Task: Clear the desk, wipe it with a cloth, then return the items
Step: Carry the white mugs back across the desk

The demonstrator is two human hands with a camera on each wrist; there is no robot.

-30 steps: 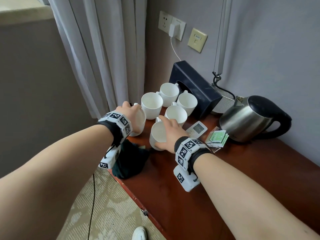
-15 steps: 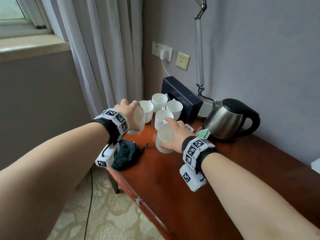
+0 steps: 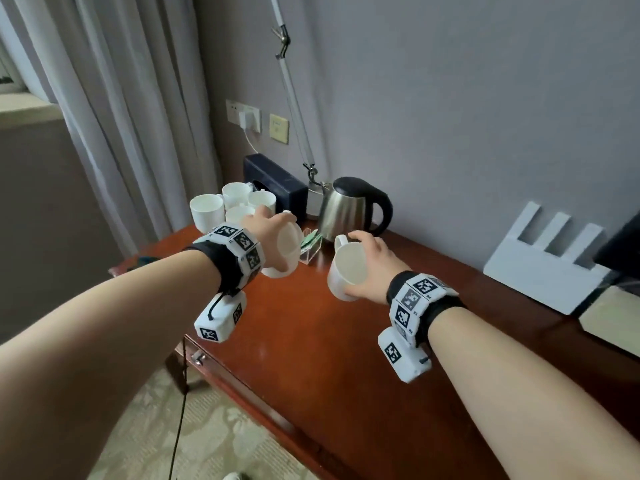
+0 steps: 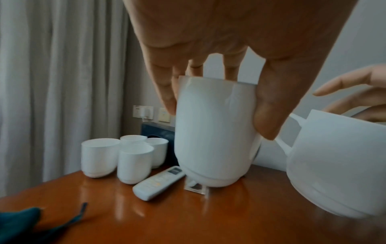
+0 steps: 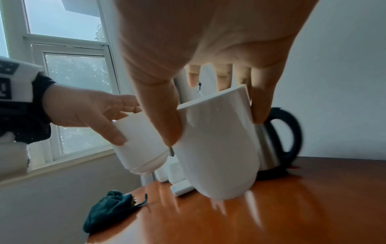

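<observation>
My left hand (image 3: 268, 232) grips a white mug (image 3: 287, 252) from above by its rim, thumb and fingers (image 4: 264, 122) round its wall (image 4: 215, 132). My right hand (image 3: 375, 259) grips a second white mug (image 3: 346, 273) the same way, and it hangs tilted (image 5: 217, 148). Both mugs are held a little above the red-brown desk (image 3: 311, 341), side by side. Several more white mugs (image 3: 225, 204) stand clustered at the desk's back left corner. A dark green cloth (image 5: 108, 213) lies crumpled at the desk's left edge.
A steel kettle (image 3: 349, 209) with a black handle stands at the back, beside a dark blue tissue box (image 3: 277, 183). A white remote (image 4: 158, 183) and a clear holder of green sachets (image 3: 311, 242) lie below the mugs. A white slotted stand (image 3: 547, 268) leans against the wall at right.
Both hands have lifted their mugs off the desk, away from the cluster, and carried them to the right. The head view has swung right, showing more of the desk.
</observation>
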